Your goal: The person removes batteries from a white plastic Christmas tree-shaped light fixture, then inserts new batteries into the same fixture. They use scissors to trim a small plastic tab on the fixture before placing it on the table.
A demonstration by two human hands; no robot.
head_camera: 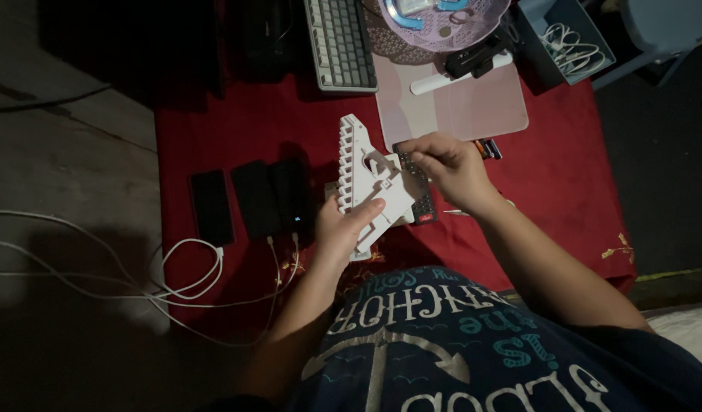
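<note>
While the left hand grips a white plastic comb-toothed piece from below, thumb laid across its face and fingers curled shut behind it, the right hand comes in from the right of the frame with its fingers pinched together at the piece's upper right edge. What the pinch holds is too small to tell. The white piece sits at the centre of the frame, raised above a red cloth, tilted so its row of teeth runs up toward the upper left. Just under the right hand lies a dark remote-like bar, partly hidden by the piece.

As a judgement, the work looks mid-way: the piece is in hand and being fitted or adjusted at one spot, with nothing yet set down. To the left lie three flat dark devices, white cables trailing from them. A keyboard and a pale mat lie at the top.
</note>
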